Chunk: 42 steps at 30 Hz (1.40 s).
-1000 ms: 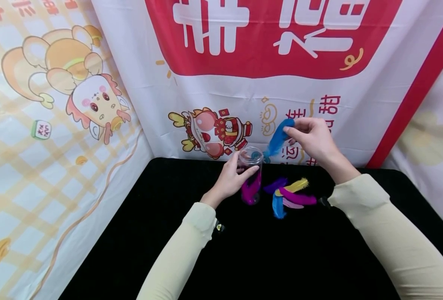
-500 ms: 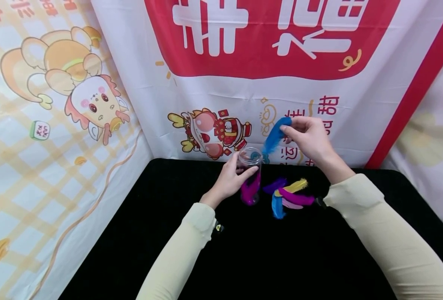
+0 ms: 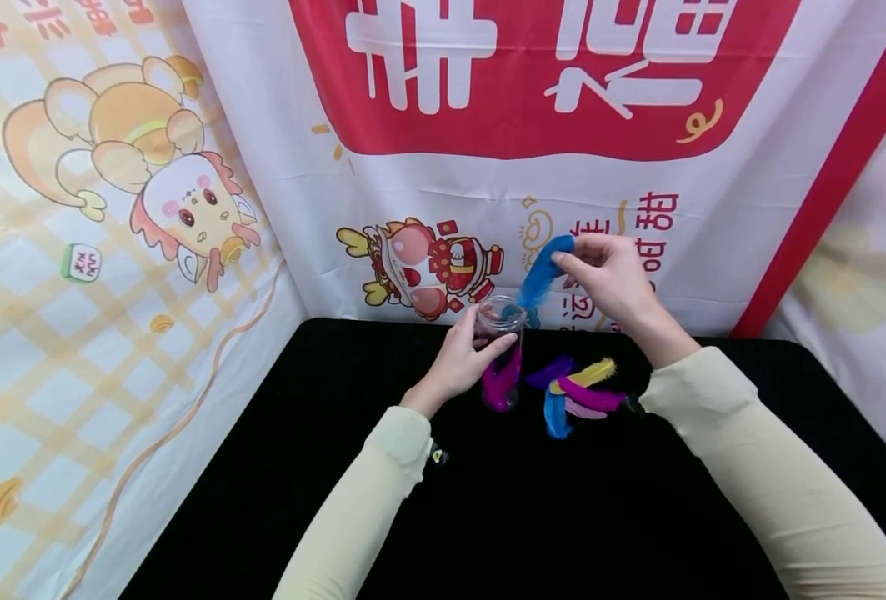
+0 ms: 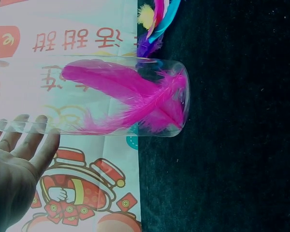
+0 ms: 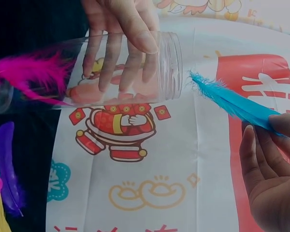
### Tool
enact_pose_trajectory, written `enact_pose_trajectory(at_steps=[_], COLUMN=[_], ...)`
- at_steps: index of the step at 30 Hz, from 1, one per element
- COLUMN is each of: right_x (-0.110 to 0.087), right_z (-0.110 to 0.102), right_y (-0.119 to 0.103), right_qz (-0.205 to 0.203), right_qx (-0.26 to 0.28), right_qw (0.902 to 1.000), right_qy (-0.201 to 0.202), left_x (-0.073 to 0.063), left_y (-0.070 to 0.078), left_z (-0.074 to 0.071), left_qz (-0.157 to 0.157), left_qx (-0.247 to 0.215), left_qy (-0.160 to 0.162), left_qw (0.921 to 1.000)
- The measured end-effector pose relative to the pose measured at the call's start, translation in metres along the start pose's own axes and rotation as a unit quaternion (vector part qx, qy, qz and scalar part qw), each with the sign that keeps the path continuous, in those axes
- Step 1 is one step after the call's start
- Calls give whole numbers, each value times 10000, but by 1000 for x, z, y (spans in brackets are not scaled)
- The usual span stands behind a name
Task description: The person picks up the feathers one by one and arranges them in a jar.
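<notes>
My left hand (image 3: 456,357) grips a clear plastic jar (image 5: 130,72) around its upper part, thumb across the near side. The jar stands upright with its mouth uncovered. Inside it, magenta feathers (image 4: 108,79) lie crossed toward the bottom. Between thumb and fingers, my right hand (image 3: 617,279) pinches a blue feather (image 5: 237,104) by one end. Its fluffy tip points down at the jar's mouth, just outside the rim in the right wrist view.
Right of the jar, loose feathers lie in a pile on the black table (image 3: 488,517): a yellow feather (image 3: 598,369), a purple feather (image 3: 550,372), a magenta feather (image 3: 596,397), a blue feather (image 3: 557,414) and a pink one. A printed cloth backdrop (image 3: 300,208) rises behind the table.
My right hand has moved left with the blue feather, bringing its tip closer to the jar's mouth. The left hand and the jar have stayed in place.
</notes>
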State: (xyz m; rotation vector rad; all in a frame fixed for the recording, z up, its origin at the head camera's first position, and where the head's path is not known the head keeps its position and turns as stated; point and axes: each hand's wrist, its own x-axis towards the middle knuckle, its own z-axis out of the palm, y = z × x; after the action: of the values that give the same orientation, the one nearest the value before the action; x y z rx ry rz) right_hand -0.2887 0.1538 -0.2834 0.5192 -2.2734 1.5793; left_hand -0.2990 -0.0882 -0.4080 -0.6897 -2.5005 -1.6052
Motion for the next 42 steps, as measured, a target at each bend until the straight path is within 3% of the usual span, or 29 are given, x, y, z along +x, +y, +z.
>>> enact_pose_trajectory(at_steps=[34, 42], right_x=[-2, -3], right_z=[16, 19], right_y=[9, 8], right_qz=[-213, -97], right_qx=[-243, -361], right_qw=[9971, 9953], right_qy=[-689, -899], left_x=[-3, -2], left_y=[-1, 1], left_z=[0, 0], left_qz=[-18, -39], left_qx=[-9, -76], left_qy=[-6, -42], left_qw=[10000, 10000])
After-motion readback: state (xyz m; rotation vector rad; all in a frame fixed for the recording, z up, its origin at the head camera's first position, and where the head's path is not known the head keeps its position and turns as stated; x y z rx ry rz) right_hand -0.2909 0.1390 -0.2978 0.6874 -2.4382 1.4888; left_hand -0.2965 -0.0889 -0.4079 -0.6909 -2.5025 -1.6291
